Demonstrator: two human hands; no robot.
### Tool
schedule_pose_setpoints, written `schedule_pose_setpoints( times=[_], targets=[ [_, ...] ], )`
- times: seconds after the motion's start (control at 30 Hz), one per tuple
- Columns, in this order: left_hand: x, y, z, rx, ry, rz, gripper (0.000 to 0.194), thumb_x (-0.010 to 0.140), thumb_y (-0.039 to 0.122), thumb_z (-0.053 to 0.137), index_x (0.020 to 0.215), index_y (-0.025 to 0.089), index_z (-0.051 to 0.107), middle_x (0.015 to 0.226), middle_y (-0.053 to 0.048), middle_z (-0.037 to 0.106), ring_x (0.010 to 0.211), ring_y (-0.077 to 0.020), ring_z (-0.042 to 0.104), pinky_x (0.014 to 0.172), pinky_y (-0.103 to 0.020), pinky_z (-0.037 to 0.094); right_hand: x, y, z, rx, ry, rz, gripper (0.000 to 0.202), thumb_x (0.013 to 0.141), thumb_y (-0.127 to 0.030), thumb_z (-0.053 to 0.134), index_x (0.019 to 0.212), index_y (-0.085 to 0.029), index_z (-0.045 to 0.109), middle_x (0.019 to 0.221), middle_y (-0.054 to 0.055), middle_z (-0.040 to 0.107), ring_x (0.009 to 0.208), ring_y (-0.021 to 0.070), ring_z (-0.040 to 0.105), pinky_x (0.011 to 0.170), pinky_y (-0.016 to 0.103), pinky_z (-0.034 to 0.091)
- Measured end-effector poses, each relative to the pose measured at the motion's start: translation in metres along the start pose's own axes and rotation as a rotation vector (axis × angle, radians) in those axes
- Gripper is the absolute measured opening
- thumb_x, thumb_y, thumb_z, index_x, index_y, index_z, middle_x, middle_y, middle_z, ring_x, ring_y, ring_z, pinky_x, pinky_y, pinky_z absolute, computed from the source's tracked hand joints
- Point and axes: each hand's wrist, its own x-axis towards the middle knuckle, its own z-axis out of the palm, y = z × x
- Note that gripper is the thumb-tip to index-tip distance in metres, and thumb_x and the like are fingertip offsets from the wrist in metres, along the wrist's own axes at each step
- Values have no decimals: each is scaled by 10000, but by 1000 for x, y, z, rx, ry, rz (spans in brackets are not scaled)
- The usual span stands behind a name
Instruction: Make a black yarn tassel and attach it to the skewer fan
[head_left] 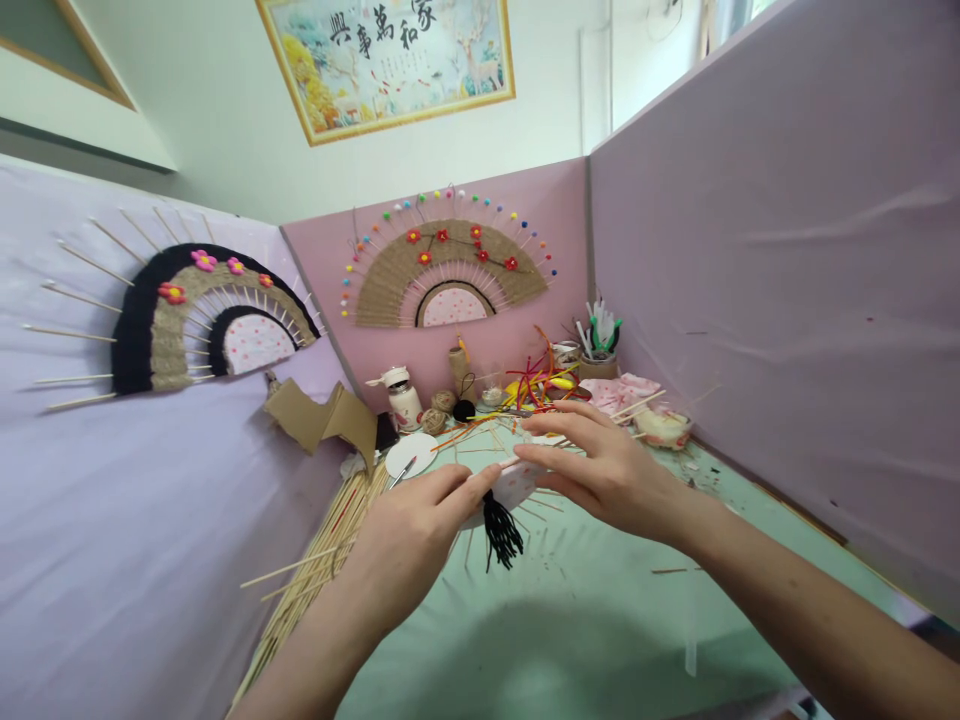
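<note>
Between my hands is a small fan piece covered in white fabric with pink dots, with thin sticks showing beneath it. A black tassel hangs from its near side. My left hand is closed on the left part of the piece, index finger along its upper edge. My right hand holds the right part, fingertips at the top edge and thumb lower against the fabric. Both palms face down and hide much of the piece. Just beyond my left hand, a pen lies across a white disc.
A bundle of thin sticks lies at the left. Cut brown cardboard, a white bottle, twine balls, coloured pipe cleaners and a tool pot line the back. Decorated fans hang on the partitions.
</note>
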Motion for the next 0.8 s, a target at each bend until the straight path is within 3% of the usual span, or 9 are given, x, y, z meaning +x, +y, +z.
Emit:
schedule_pose_setpoints(
  times=[0.33, 0.8],
  targets=[
    [0, 1, 0, -28, -11, -4, 430, 935, 156, 477, 1358, 234, 471, 1028, -61, 667, 832, -162, 655, 681, -275, 536, -8, 3, -4, 1, 6, 16, 241, 916, -249, 563, 1141, -235, 647, 1183, 125, 654, 1122, 239, 605, 963, 487, 497],
    [-2, 1, 1, -31, -32, -12, 457, 931, 160, 484, 1377, 237, 422, 1096, -69, 664, 856, -174, 660, 687, -280, 533, -2, -15, 1, 207, 37, 52, 504, 891, -188, 575, 1356, -238, 388, 1141, 82, 648, 1080, 228, 566, 1013, 486, 443]
  ],
)
